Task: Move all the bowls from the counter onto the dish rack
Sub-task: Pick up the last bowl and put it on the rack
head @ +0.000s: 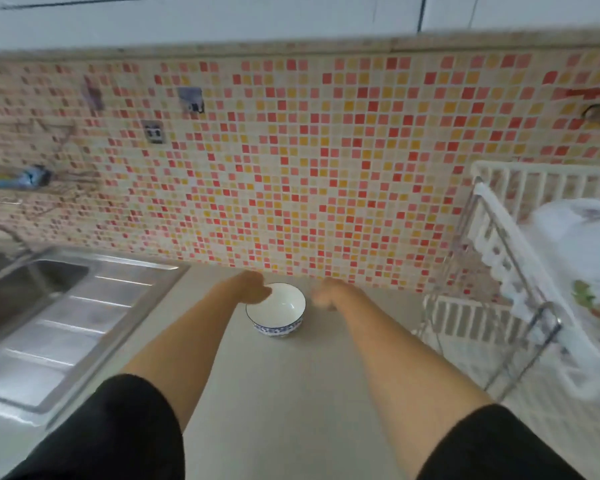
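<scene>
A white bowl (278, 311) with a blue pattern round its outside stands upright on the pale counter (291, 393), close to the tiled wall. My left hand (257, 289) lies over the bowl's left rim; blur hides whether its fingers grip the rim. My right hand (326, 296) is just right of the bowl, blurred, apart from it or barely touching. The dish rack (499, 265), white slats on a metal frame, stands at the right with white dishes (575, 244) on its upper tier.
A steel sink (25, 289) with a ribbed drainboard (77, 323) fills the left side. The mosaic tile wall (291, 168) rises right behind the bowl. Sockets and hooks hang on the wall at upper left.
</scene>
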### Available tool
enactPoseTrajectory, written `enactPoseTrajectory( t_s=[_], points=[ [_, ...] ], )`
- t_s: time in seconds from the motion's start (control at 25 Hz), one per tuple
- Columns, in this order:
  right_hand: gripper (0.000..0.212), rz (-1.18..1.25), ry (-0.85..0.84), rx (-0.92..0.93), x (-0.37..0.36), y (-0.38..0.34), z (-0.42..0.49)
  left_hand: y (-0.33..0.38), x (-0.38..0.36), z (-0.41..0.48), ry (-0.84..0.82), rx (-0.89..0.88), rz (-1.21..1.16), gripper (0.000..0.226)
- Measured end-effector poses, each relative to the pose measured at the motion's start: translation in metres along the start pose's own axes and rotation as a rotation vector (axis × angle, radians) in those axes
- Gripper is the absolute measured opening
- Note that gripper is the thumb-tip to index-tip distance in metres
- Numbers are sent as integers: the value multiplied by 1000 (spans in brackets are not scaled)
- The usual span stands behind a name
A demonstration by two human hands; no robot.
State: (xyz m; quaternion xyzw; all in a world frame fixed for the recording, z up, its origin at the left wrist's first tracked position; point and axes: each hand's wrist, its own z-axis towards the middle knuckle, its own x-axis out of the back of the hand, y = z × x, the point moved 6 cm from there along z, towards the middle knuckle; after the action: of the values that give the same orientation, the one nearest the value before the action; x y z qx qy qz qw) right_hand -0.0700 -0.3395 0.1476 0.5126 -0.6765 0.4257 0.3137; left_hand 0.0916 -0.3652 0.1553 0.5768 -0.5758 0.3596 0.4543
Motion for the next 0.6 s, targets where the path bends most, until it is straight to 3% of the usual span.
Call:
enactPoseTrajectory(
  t_s=[0.12, 0.24, 0.4, 0.6],
  points=[
    [56, 314, 136, -91, -49, 9, 44, -31, -57, 30, -19, 139, -182, 55],
    [57, 452, 211, -92, -83, 2, 74, -47, -102, 45, 58, 291, -463, 55],
    [58, 664, 153, -198, -126, -5, 120, -52, -140, 63, 104, 364, -717, 46],
    [34, 1010, 45, -241, -165, -11, 144, -57, -153, 77, 138, 406, -893, 40]
  ],
)
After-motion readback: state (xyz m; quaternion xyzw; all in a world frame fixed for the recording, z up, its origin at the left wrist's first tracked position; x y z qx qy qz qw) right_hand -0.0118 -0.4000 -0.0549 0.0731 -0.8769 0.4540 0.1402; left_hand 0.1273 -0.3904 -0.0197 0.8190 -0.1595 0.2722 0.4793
